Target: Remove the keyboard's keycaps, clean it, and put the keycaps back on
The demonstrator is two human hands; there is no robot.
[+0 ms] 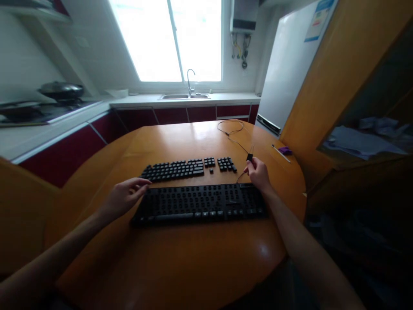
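A black keyboard (200,203) with most keycaps taken off lies on the round wooden table (180,262). Behind it the removed keycaps (190,168) are laid out in rows. My left hand (124,198) rests at the keyboard's left end, fingers stretched out and touching its upper corner. My right hand (258,174) is at the keyboard's upper right corner, fingers pinched on a small black keycap puller (250,156) with wire prongs.
A thin cable (230,129) loops on the table's far side. A purple item and a stick (282,151) lie at the right edge. Behind are a counter with a sink (185,96), a stove with pans (48,101), a white fridge (287,73) and a wooden cabinet (348,86).
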